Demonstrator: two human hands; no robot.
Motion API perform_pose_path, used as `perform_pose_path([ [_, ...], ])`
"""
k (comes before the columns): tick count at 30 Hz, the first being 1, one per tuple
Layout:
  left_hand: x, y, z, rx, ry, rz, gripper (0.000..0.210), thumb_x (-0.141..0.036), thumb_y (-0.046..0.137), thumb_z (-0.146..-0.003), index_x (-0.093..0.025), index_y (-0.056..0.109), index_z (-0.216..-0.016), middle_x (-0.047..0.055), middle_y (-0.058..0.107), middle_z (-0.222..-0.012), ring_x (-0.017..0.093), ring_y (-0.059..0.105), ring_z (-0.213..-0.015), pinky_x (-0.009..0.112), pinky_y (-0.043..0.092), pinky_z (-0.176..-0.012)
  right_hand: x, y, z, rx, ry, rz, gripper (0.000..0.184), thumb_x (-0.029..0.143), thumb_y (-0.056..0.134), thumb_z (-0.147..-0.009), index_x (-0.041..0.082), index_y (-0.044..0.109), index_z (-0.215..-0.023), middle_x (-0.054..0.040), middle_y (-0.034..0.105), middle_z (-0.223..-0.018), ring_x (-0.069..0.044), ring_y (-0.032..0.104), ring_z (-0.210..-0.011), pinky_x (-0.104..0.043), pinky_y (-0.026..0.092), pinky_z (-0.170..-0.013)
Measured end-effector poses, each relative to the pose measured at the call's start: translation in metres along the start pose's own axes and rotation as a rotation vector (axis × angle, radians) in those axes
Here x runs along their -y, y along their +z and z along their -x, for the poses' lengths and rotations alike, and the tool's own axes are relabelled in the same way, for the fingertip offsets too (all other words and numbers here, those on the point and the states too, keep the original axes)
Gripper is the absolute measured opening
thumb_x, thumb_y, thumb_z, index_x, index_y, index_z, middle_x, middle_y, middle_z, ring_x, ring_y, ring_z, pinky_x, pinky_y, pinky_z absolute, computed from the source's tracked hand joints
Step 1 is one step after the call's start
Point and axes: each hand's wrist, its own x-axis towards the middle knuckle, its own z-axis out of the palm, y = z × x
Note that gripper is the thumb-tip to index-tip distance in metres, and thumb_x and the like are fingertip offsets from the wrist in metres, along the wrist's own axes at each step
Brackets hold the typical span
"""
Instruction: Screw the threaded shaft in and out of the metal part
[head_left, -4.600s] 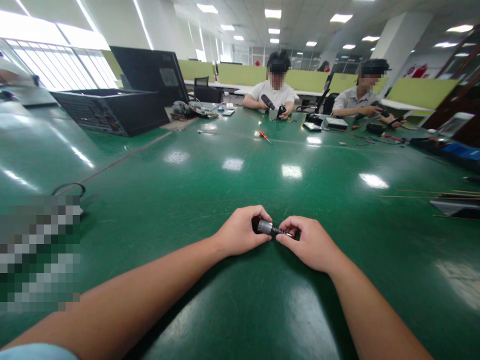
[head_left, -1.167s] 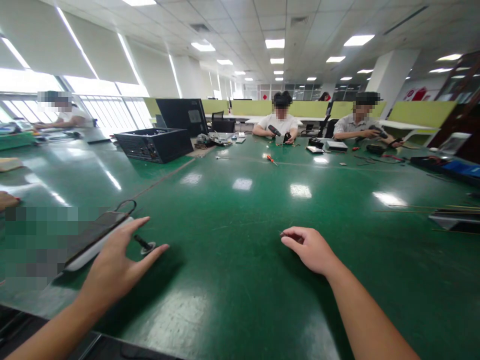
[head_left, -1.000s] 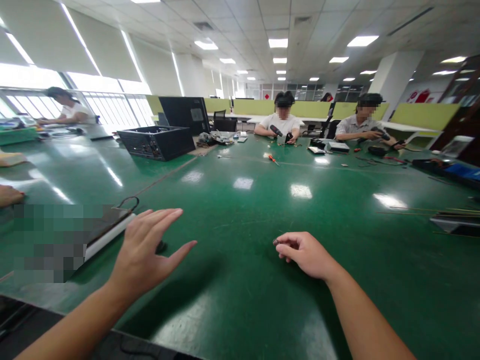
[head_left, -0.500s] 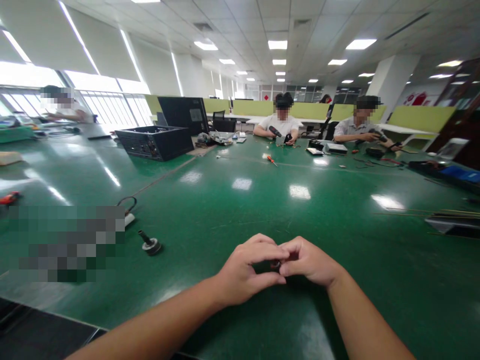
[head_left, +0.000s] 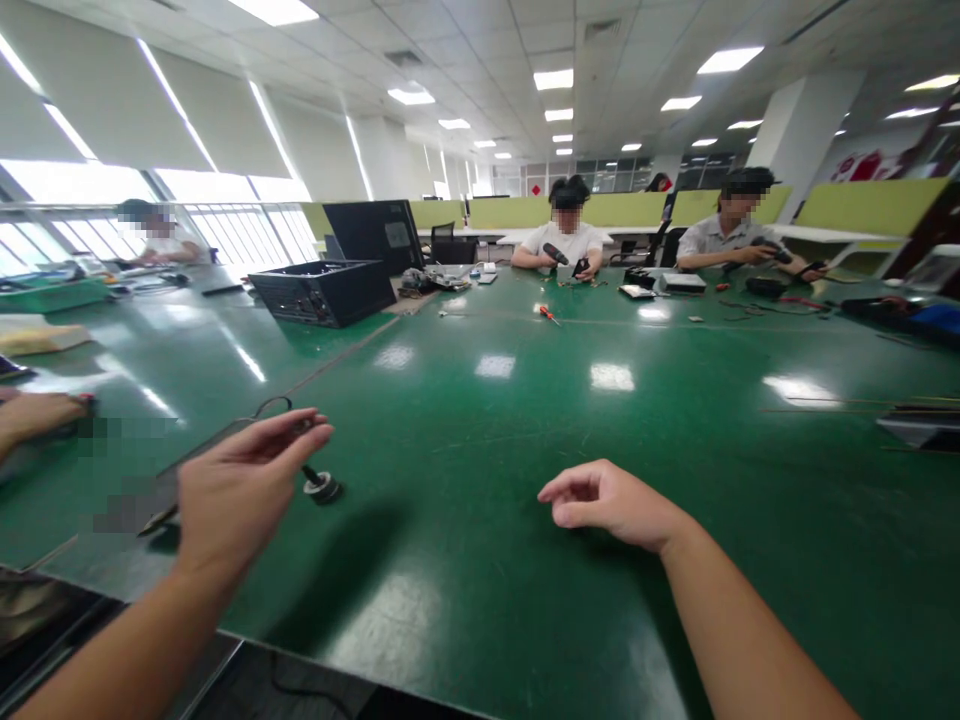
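Note:
My left hand (head_left: 236, 485) is raised over the left of the green tabletop, thumb and fingers closed in a pinch. A small dark item seems to show between the fingertips; I cannot make out its kind. Just beyond and below them stands a small black part with a round, pale-ringed base and a short stem (head_left: 322, 487), partly behind the fingers. Over the table at centre right is my right hand (head_left: 611, 505), loosely curled, its thumb and forefinger apart and nothing visible between them.
At the far left edge, another person's hand (head_left: 45, 415) rests near a dark object. A black computer case (head_left: 322, 292) stands farther back. An orange screwdriver (head_left: 549, 315) lies mid-table. Two people sit opposite holding power drills. Thin rods (head_left: 900, 405) lie at the right.
My hands were together around a small dark item. The left has moved away to the left, near the black part; the right has stayed almost in place. Another person's hand has appeared at far left.

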Motion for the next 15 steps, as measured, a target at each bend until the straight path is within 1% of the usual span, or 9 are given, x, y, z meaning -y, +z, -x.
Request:
perform_pose_path([
  [1,0.007,-0.01,-0.008,-0.027,-0.011,-0.089,0.04,-0.041,0.076,-0.071,-0.018,0.073,-0.104,0.003,0.076,-0.1,0.021,0.07,-0.089,0.035,0.056,-0.087,0.0,0.0,0.0,0.016,-0.001,0.007,0.03,0.029,0.079,-0.073,0.017,0.075,-0.101,-0.0009,0.066,-0.077,-0.013,0.056,-0.07,-0.026,0.043,-0.07],
  [2,0.014,-0.019,-0.014,-0.027,-0.015,-0.176,0.04,-0.044,0.074,-0.071,-0.02,0.074,-0.104,0.002,0.076,-0.099,0.022,0.07,-0.087,0.034,0.057,-0.083,-0.001,0.0,0.0,0.031,0.0,0.011,0.031,0.029,0.079,-0.073,0.017,0.075,-0.101,-0.0009,0.066,-0.077,-0.013,0.056,-0.07,-0.027,0.043,-0.071],
  [4,0.028,-0.03,-0.021,0.033,-0.018,-0.328,0.042,-0.05,0.069,-0.071,-0.023,0.074,-0.104,0.002,0.076,-0.1,0.022,0.07,-0.084,0.031,0.055,-0.076,-0.002,0.001,-0.001,0.048,0.008,0.014,0.033,0.028,0.079,-0.073,0.017,0.074,-0.103,-0.0012,0.067,-0.078,-0.013,0.056,-0.071,-0.028,0.044,-0.073],
  [5,0.035,-0.033,-0.022,0.075,-0.014,-0.381,0.044,-0.053,0.067,-0.071,-0.024,0.074,-0.104,0.002,0.076,-0.102,0.023,0.07,-0.084,0.031,0.053,-0.075,-0.002,0.002,-0.001,0.049,0.014,0.015,0.033,0.028,0.079,-0.073,0.017,0.074,-0.104,-0.0014,0.067,-0.079,-0.013,0.056,-0.072,-0.028,0.044,-0.074],
  [9,0.055,-0.033,-0.021,0.209,0.015,-0.471,0.048,-0.054,0.064,-0.07,-0.023,0.074,-0.105,0.004,0.075,-0.106,0.024,0.07,-0.088,0.031,0.049,-0.082,-0.004,0.002,-0.002,0.024,0.031,0.017,0.036,0.028,0.079,-0.073,0.016,0.073,-0.106,-0.0017,0.067,-0.081,-0.014,0.057,-0.074,-0.029,0.044,-0.075],
  [15,0.064,-0.032,-0.024,0.226,-0.017,-0.49,0.051,-0.056,0.061,-0.073,-0.021,0.072,-0.108,0.004,0.075,-0.106,0.025,0.07,-0.096,0.029,0.049,-0.082,-0.005,0.001,-0.003,0.013,0.045,0.032,0.039,0.028,0.079,-0.072,0.015,0.072,-0.108,-0.0021,0.067,-0.082,-0.014,0.058,-0.075,-0.029,0.045,-0.075],
])
